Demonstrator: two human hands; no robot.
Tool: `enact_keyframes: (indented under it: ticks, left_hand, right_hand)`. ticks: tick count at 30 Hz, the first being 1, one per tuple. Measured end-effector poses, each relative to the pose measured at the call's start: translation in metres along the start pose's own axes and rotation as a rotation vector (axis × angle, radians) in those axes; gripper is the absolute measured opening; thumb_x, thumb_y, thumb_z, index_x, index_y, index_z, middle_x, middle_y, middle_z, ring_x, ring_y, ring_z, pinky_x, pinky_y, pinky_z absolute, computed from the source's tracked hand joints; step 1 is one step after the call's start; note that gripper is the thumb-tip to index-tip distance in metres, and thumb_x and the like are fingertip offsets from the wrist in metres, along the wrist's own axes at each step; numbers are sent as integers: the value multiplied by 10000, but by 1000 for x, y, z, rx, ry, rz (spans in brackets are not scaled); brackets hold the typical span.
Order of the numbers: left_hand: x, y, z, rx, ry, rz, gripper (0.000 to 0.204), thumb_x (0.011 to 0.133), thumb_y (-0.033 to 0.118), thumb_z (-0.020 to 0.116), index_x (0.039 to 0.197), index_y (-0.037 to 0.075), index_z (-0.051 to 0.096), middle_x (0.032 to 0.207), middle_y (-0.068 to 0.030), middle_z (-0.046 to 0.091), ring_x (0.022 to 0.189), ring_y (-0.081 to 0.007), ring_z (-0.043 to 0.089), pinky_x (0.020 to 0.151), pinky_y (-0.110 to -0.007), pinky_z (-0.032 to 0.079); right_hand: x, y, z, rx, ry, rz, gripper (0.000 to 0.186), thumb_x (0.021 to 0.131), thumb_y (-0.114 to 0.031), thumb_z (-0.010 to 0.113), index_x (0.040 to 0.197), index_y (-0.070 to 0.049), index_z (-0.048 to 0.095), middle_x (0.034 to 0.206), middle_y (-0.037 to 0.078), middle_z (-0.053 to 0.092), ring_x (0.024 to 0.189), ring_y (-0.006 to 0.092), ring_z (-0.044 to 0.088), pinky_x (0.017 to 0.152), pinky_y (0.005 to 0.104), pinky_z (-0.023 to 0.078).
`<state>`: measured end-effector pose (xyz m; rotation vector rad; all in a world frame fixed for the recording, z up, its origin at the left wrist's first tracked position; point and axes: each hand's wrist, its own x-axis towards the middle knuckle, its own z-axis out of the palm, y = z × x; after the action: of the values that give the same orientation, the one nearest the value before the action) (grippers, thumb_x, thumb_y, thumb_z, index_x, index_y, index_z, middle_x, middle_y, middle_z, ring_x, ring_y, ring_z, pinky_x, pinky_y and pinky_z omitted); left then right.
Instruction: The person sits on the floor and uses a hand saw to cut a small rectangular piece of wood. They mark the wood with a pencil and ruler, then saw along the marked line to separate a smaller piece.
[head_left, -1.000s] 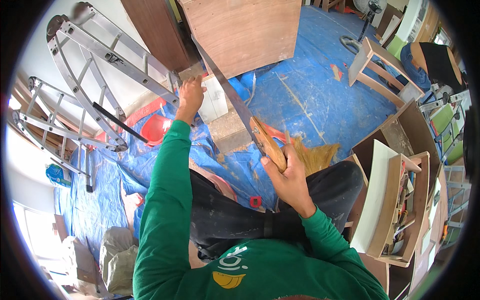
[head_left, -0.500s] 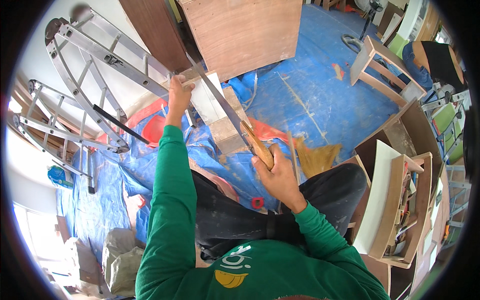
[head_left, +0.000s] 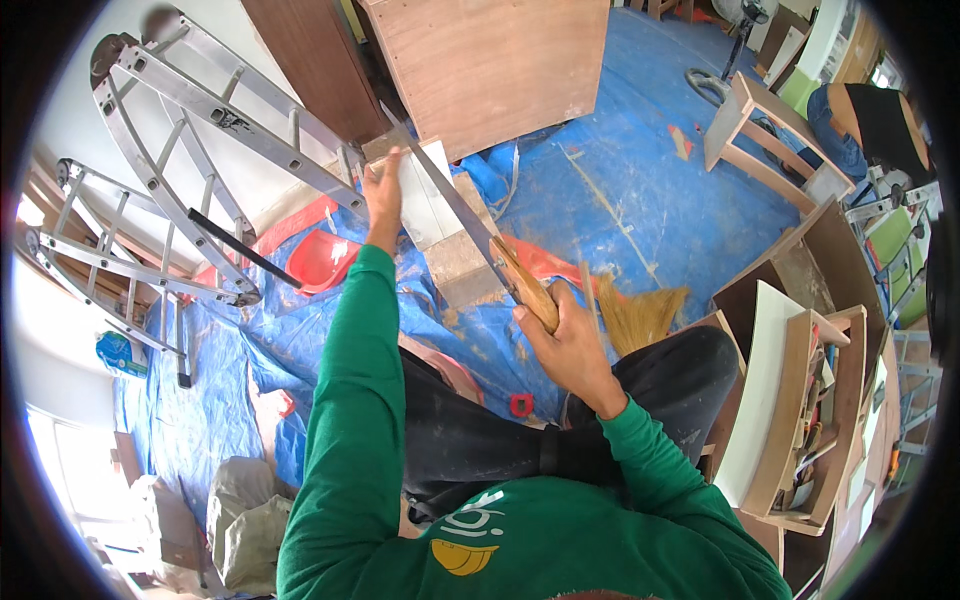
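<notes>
Lighting: bright. The window [head_left: 52, 450] at lower left is overexposed. Fisheye distortion curves the ladder [head_left: 222, 113]; outer corners are black.

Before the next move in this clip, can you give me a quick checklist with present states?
1. Right hand wrapped around wooden saw handle: ok.
2. Left hand safely clear of saw blade: cannot tell; fingers look close.
3. Blade touching white board: cannot tell; they overlap in view.
4. Broom bristles apart from saw blade: ok.
5. Blue sheet flat at left: not ok, creased.
</notes>
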<state>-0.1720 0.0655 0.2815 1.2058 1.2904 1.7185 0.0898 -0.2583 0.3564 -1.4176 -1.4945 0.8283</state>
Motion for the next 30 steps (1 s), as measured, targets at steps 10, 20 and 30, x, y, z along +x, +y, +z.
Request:
enact_keyframes:
  ticks: [10,20,30]
  left_hand:
    - [10,-23,8,112,154,77,955,913,567,821,1460,-155,521,1446,-314,613,1382,-395,568,1193,-450,406]
    - [-6,-1,32,29,156,41,942,921,512,811,1489,-162,479,1479,-328,590,1395,-396,573,1188,-433,418]
    - [10,-12,17,87,250,72,890,899,484,844,1450,-141,531,1424,-307,620,1350,-393,586,1161,-432,424]
  right_hand:
    - [3,-4,3,-1,-52,18,451,1090,-420,639,1042,15,530,753,267,573,670,475,606,611,536,431]
    - [-64,-11,-42,-121,-97,109,368,1072,-338,677,1093,5,545,803,295,642,812,562,669,665,557,510]
    - [9,-1,8,-160,-74,10,386,1074,-364,663,1061,0,533,816,304,651,787,574,649,635,585,489]
